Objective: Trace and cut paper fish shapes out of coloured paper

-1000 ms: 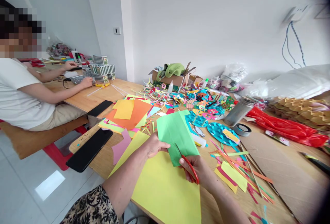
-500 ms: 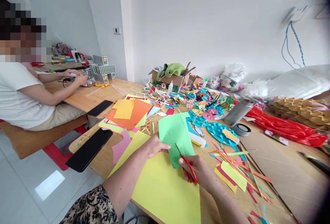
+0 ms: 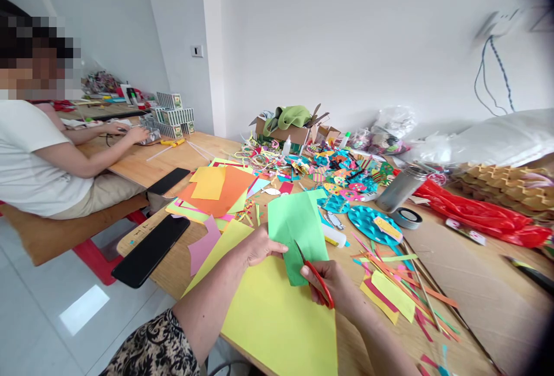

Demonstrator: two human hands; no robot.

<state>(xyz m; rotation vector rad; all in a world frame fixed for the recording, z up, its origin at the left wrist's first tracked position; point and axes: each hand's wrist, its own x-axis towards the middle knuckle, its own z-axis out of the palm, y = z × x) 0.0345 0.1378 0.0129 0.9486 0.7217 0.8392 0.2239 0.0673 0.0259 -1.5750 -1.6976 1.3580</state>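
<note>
My left hand point(image 3: 262, 247) grips the left edge of a green paper sheet point(image 3: 298, 220), thumb on top and fingers beneath. Red-handled scissors point(image 3: 320, 285) are in my right hand point(image 3: 328, 281), their blades lying over the lower middle of the green paper. Whether the blades are parted is hard to tell. Under both hands a large yellow sheet point(image 3: 277, 318) lies at the table's front edge. A pink paper piece point(image 3: 205, 246) rests left of my left hand, and colourful paper strips point(image 3: 398, 281) lie scattered to the right of my right hand.
Two black phones point(image 3: 150, 250) point(image 3: 168, 181) lie at left. Behind are orange paper point(image 3: 234, 188), a glue bottle point(image 3: 333, 236), a blue paper disc point(image 3: 367, 223), a tape roll point(image 3: 407, 218) and a metal flask point(image 3: 400, 188). Another person point(image 3: 38, 151) sits at far left, hands over the table.
The green paper and the scissors have shifted very slightly right and down. The other person's head and hands have moved a little.
</note>
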